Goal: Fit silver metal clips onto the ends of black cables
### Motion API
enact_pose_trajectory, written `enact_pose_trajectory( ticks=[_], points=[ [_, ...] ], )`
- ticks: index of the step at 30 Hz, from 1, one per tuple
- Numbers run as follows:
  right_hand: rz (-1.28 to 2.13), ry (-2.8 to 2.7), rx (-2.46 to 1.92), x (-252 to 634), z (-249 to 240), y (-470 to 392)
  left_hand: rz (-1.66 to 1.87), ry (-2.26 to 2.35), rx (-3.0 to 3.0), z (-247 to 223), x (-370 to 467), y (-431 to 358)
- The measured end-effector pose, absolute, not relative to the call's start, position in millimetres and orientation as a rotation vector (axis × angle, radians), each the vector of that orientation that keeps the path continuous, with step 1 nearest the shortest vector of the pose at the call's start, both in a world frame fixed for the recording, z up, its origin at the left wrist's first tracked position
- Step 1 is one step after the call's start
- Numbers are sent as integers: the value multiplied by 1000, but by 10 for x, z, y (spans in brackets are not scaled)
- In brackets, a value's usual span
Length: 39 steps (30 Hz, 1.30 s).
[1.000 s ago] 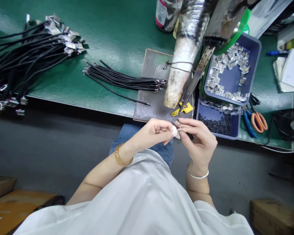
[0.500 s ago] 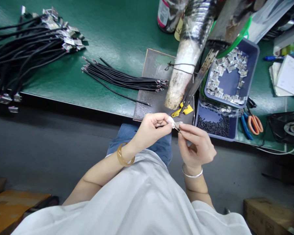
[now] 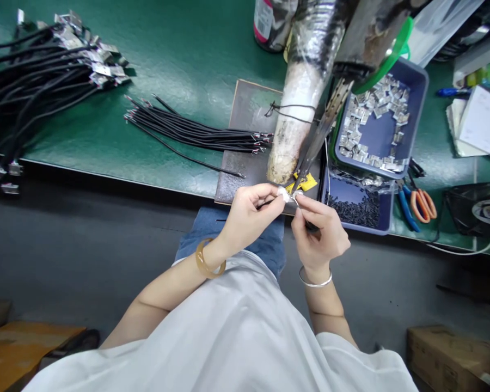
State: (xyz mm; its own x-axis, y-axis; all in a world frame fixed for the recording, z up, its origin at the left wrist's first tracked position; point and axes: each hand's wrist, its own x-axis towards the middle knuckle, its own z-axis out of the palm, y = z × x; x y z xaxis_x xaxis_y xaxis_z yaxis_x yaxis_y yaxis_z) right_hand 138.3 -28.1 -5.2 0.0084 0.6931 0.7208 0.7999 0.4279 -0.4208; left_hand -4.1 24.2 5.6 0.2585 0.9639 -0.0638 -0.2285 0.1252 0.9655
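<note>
Both hands meet at the bench's front edge, fingertips almost touching. My left hand (image 3: 251, 209), with white wrapping (image 3: 283, 194) at a fingertip, is closed on a thin black cable that its fingers mostly hide. My right hand (image 3: 320, 226) pinches a small silvery metal connector (image 3: 296, 194); a fine wire shows by its thumb. Just above the fingertips, a dark metal tool (image 3: 316, 139), which looks like a soldering iron, points down past yellow pieces (image 3: 306, 182). Beside it, a white-wrapped tube (image 3: 294, 103) slants down. Black cables (image 3: 200, 133) with stripped ends lie to the left.
A dark plate (image 3: 232, 169) rests on the green bench (image 3: 179, 49). At right, a blue bin holds metal connectors (image 3: 353, 128); a lower bin holds small black pieces (image 3: 355, 209). Orange-handled pliers (image 3: 423, 206) lie beyond. Cables with metal ends (image 3: 102, 69) are heaped at far left.
Both hands have shifted slightly up towards the yellow pieces and the tool's lower end, still pinched close together. The view has moved a little, sliding the bench items leftwards.
</note>
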Motion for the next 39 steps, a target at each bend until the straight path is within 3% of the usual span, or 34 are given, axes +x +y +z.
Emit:
enact_pose_trajectory(
  ticks=[23, 30, 39],
  points=[
    [-240, -1741, -1269, 1390, -12, -276, 1071, 990, 1258, 84, -53, 137],
    [353, -1480, -1403, 1338, 129, -253, 1193, 957, 1397, 62, -71, 159],
    [420, -1444, -1401, 1343, 98, -212, 1231, 980, 1382, 9, -54, 242]
  ],
)
